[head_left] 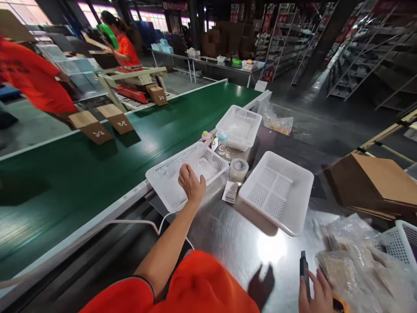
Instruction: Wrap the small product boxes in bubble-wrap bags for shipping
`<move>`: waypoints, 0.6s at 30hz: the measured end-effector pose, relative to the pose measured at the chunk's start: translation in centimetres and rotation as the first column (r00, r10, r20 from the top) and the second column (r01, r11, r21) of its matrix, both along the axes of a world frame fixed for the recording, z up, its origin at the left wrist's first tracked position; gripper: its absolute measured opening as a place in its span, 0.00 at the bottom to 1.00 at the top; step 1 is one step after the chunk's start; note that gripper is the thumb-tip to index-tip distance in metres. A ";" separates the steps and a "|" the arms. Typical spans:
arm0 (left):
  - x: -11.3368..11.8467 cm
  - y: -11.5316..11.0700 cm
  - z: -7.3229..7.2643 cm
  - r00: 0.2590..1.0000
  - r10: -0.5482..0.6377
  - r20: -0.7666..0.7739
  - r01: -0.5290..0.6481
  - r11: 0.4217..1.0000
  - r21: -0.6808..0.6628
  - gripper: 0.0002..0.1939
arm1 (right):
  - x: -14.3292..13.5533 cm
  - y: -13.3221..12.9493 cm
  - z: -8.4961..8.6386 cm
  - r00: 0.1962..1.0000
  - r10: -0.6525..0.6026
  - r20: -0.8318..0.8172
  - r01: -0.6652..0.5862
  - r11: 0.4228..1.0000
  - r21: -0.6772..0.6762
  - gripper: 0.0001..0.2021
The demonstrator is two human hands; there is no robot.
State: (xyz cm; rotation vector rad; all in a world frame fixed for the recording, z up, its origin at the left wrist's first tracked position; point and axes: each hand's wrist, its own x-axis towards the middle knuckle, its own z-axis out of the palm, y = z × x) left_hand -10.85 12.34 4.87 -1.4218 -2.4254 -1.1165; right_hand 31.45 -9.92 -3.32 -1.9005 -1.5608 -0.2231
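Left basket (160,187) at bench's (221,230) left edge, long axis running near-left to far-right along the belt (163,130). Left hand (192,184) is nearer, above its near side; fingers half curled, thumb apart, nothing seen in them. Clear film (204,167) in basket, just beyond and right of those fingers. Right basket (295,204) between the hands, farther in from the near edge. Cutter (303,265) near bench's near right corner, long axis near-to-far, lower end pinched in right hand (317,298); bags (355,261) just right.
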 end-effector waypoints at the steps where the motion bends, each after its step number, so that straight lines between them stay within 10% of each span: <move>1: -0.6 0.6 0.1 1.000 0.018 0.005 -0.018 0.994 -0.106 0.33 | -0.6 -0.2 -0.2 0.999 0.040 0.019 -0.040 0.999 -0.004 0.22; 5: -2.9 2.2 -1.2 0.987 -0.123 0.100 0.155 0.875 -0.458 0.24 | -2.8 -1.9 -1.1 0.994 0.085 -0.069 -0.092 0.990 -0.102 0.24; 9: -2.4 1.7 -2.2 0.935 -0.328 0.136 0.350 0.790 -0.503 0.16 | -6.8 -4.2 -1.5 0.896 -0.132 -0.424 0.044 0.977 -0.211 0.25; 13: 0.9 -3.1 -1.8 0.737 -0.648 0.191 0.651 0.606 -0.457 0.16 | -14.0 -1.9 -1.2 0.424 -0.409 -0.808 0.198 0.913 -0.358 0.28; 16: 1.8 -8.3 -1.9 0.357 -0.868 0.344 0.895 0.211 -0.394 0.16 | -18.4 3.8 -0.9 -0.035 -0.363 -0.931 0.174 0.915 -0.364 0.31; 18: 0.8 -10.8 -3.0 0.218 -0.878 0.425 0.930 0.055 -0.364 0.18 | -19.8 8.7 -0.7 -0.208 -0.314 -0.926 0.161 0.923 -0.349 0.31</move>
